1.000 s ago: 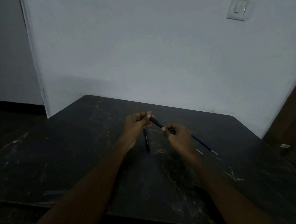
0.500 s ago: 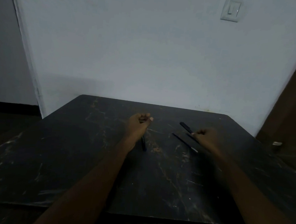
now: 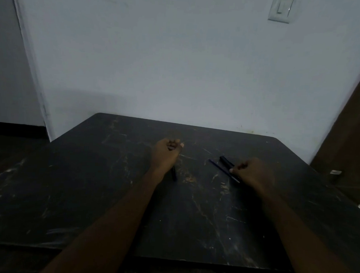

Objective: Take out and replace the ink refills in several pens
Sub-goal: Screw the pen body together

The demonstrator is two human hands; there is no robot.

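Note:
In the head view my left hand [image 3: 167, 151] rests mid-table as a closed fist; I cannot tell if anything small is inside it. A dark pen [image 3: 174, 175] lies on the table, partly hidden under that wrist. To the right, my right hand [image 3: 254, 173] grips the near end of a black pen barrel [image 3: 225, 160] that points away to the left, low over the table. A thin blue ink refill [image 3: 220, 169] lies on the table just beside the barrel, with my thumb tip touching it.
The black, scratched table [image 3: 109, 195] stands against a white wall. A light switch [image 3: 281, 8] is high on the wall. A brown door or panel [image 3: 352, 135] stands at the right, past the table's right edge.
One second ago both hands held one pen together at the middle. My right hand has since moved right with the barrel, down beside the refill. My left fist has stayed in place.

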